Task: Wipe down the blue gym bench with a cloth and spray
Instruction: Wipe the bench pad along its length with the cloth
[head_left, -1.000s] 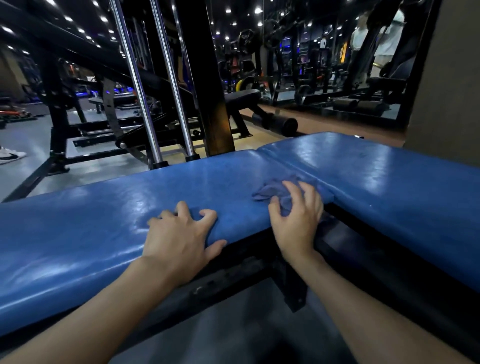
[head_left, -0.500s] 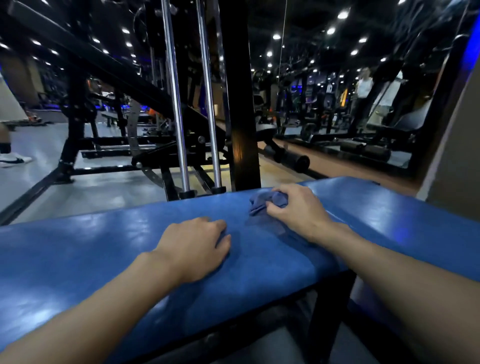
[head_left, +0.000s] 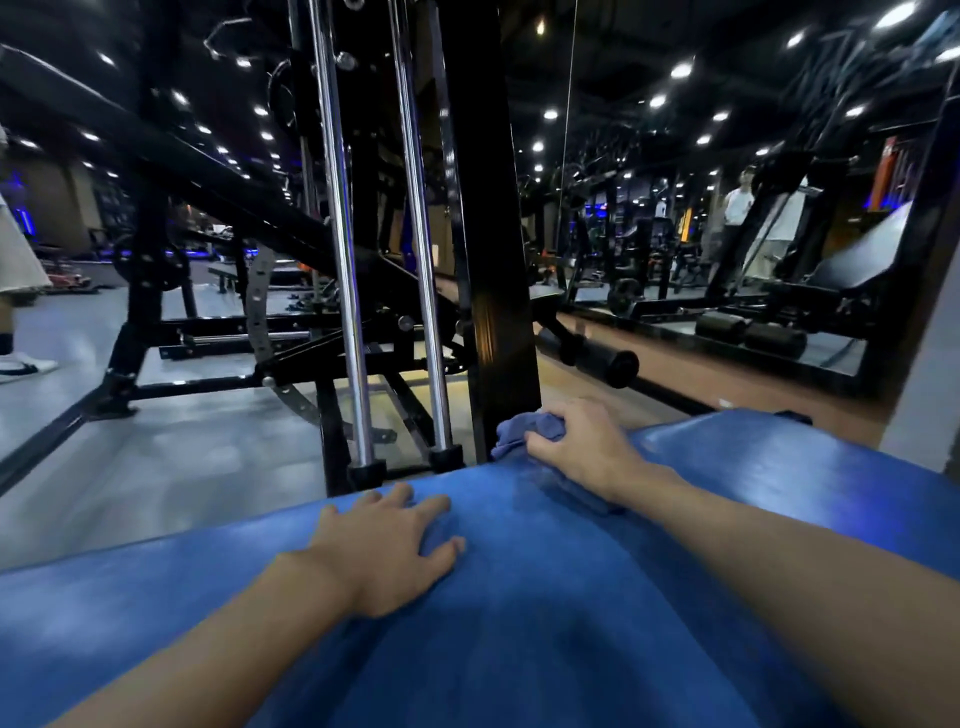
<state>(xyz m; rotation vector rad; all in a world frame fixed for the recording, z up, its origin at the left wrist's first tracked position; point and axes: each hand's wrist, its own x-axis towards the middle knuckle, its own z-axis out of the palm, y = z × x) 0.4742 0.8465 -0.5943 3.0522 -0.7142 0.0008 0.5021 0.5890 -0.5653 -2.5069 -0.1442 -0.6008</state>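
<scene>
A blue padded bench filled the foreground. The left hand rested flat on it, fingers spread, holding nothing. Farther along, at the bench's far edge, the right hand gripped a bunched blue cloth against the padding. Beyond stood a black machine post and chrome rods.
</scene>
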